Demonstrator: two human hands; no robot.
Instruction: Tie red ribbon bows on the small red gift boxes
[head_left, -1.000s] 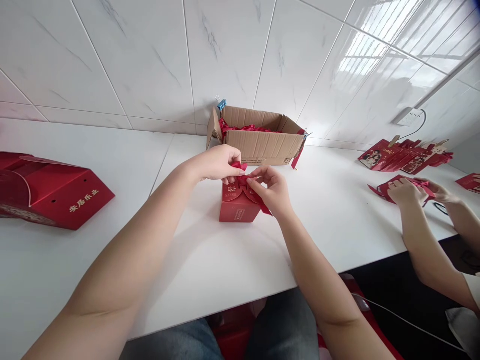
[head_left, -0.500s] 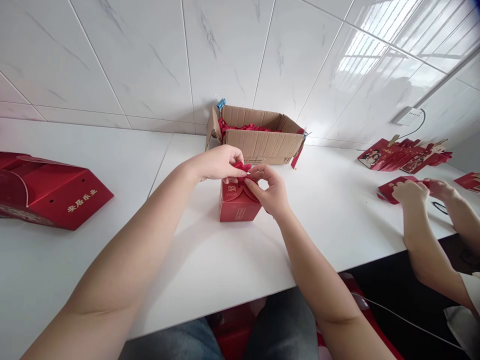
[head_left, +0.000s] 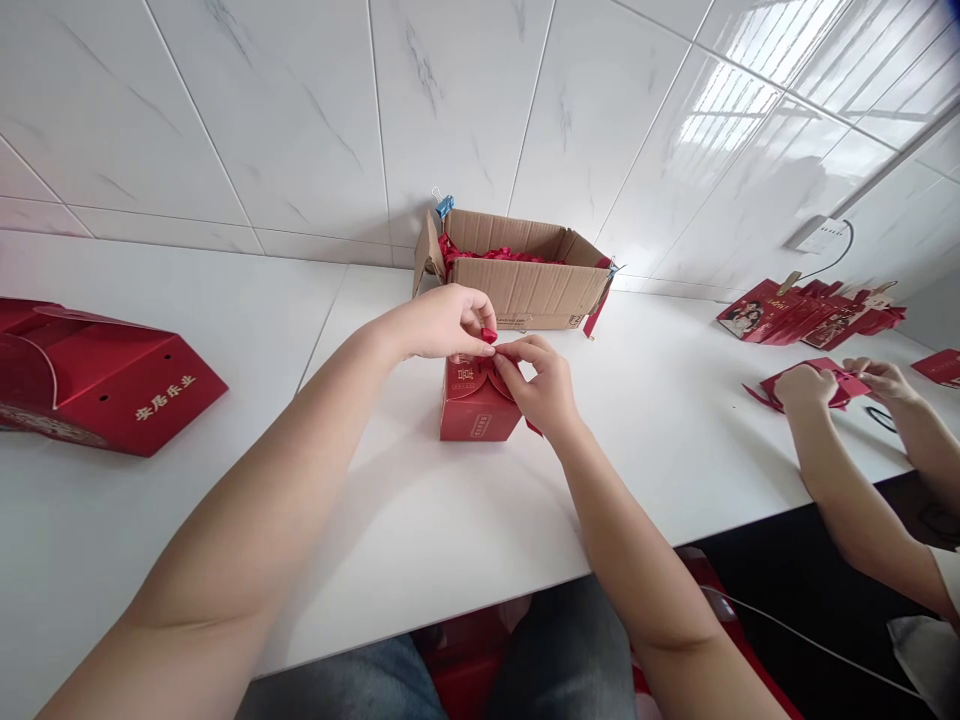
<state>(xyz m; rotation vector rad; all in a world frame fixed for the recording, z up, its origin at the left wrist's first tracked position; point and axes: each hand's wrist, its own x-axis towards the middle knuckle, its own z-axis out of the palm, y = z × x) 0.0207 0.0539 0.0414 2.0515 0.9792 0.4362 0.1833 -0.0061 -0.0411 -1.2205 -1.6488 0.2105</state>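
Note:
A small red gift box (head_left: 474,412) with gold print stands on the white table (head_left: 420,520) in front of me. A red ribbon (head_left: 489,338) sits at its top. My left hand (head_left: 442,320) pinches the ribbon from the left, fingers closed. My right hand (head_left: 541,385) pinches the same ribbon from the right, and a red ribbon tail (head_left: 533,428) hangs below its wrist beside the box.
An open cardboard box (head_left: 517,280) with red ribbons stands by the tiled wall. A large red folded box (head_left: 97,375) lies at the left. At right, another person's hands (head_left: 832,385) work a flat red box near a stack of flat red boxes (head_left: 810,312).
The ribbon loop at the box top has shrunk into a tight pinch between my fingers. The other person's hands have lifted their red box a little.

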